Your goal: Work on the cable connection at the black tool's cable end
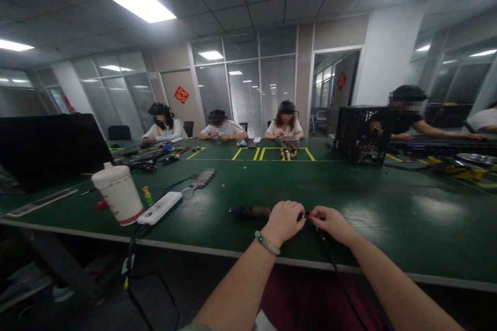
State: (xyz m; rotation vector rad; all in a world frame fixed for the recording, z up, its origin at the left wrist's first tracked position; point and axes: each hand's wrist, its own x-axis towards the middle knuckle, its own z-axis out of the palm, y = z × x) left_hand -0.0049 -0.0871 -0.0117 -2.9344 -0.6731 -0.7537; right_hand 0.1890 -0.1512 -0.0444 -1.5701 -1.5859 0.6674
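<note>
Green table (pixel 396 201): fills the work area, near edge in front of the wearer. Black screen (pixel 58 147) at its left end. Three people sit along the far side; a fourth person (pixel 407 119) is at far right. Black computer case (pixel 363 134) stands on the table, right of centre, beyond the hands.

White lidded cup (pixel 118 194) near the left front edge. White power strip (pixel 163 207) lies just right of it, well apart from the hands.

Left hand (pixel 285 222): closed over the right-hand part of a dark cylindrical tool (pixel 256 212). Right hand (pixel 332 223): just beside it, fingertips drawn together at the tool's right end. Hands nearly meet, a narrow gap between them. Cannot tell what, if anything, the right fingertips pinch; the spot is too small.

Tool position: roughly parallel to the near edge, tip pointing left, barrel protruding left of the left hand. Cannot tell whether it rests on the table or is held just above.

Black cable (pixel 334 261) runs from beneath the right hand over the near edge, between the forearms. Green bracelet (pixel 267 243) circles the left wrist.
</note>
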